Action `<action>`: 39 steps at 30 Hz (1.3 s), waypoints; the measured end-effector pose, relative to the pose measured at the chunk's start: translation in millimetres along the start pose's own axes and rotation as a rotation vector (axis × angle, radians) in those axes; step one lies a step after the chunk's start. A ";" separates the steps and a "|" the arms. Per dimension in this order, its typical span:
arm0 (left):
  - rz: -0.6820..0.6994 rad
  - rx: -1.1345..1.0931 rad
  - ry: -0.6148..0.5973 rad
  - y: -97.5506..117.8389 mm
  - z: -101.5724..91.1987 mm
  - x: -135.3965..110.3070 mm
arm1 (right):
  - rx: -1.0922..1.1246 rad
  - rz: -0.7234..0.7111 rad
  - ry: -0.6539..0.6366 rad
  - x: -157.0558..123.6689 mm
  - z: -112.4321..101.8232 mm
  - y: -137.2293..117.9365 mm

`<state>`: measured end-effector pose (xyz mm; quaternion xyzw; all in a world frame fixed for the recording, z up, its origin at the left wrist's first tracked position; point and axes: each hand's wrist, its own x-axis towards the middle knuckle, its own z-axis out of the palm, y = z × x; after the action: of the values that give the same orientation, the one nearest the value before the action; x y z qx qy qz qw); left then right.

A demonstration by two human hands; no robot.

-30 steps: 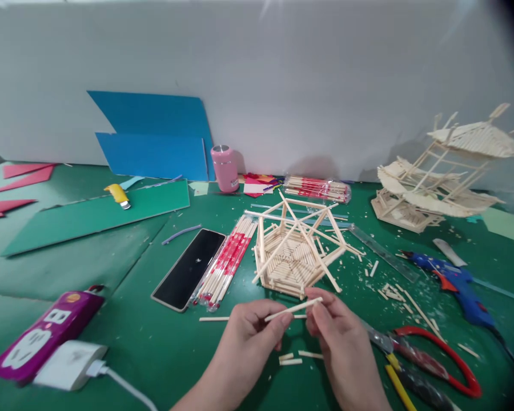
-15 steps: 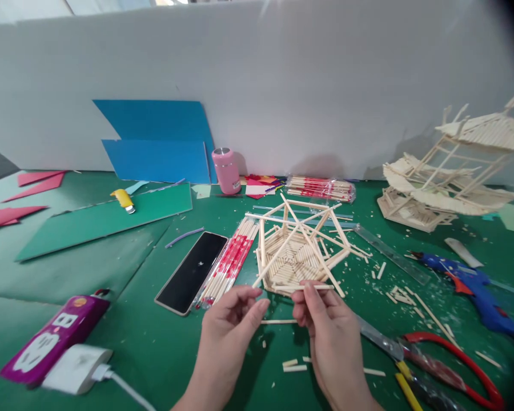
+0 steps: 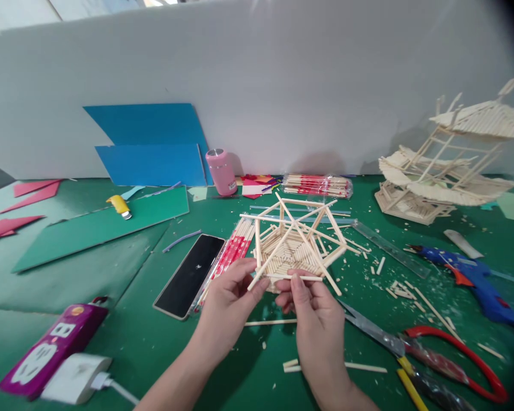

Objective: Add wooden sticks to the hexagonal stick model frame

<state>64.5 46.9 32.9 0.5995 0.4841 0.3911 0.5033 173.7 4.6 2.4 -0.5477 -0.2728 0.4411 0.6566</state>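
A six-sided frame of thin wooden sticks (image 3: 325, 260), with a floor of tightly laid sticks and long sticks crossing over its top, stands in front of me. My left hand (image 3: 231, 297) is closed at its front left corner, thumb and fingers around the lower end of a crossing stick. Between thumb and forefinger, my right hand (image 3: 314, 311) pinches a short wooden stick (image 3: 310, 278), held level along the frame's front edge. Its left end reaches close to my left fingertips; whether they touch it is unclear. A loose stick (image 3: 269, 323) lies on the table below my hands.
Right of the frame lie scissors (image 3: 381, 334) with red handles, a blue glue gun (image 3: 475, 279), a clear ruler (image 3: 389, 248) and stick scraps. A stick pagoda (image 3: 445, 171) stands behind. Leftward are a phone (image 3: 191, 277), packed sticks (image 3: 235, 242), a power strip (image 3: 53, 348) and a pink flask (image 3: 221, 172).
My left hand has moved up and closed at the frame's front left corner. My right hand has shifted slightly left and up with its stick. The view has tilted a little.
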 end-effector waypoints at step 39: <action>0.026 -0.080 -0.092 -4.1 -4.9 7.4 | 0.045 0.052 -0.069 -2.0 3.0 -0.9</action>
<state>60.7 55.3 29.7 0.6025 0.4365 0.3886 0.5436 170.4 4.3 4.3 -0.5242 -0.2711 0.4827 0.6471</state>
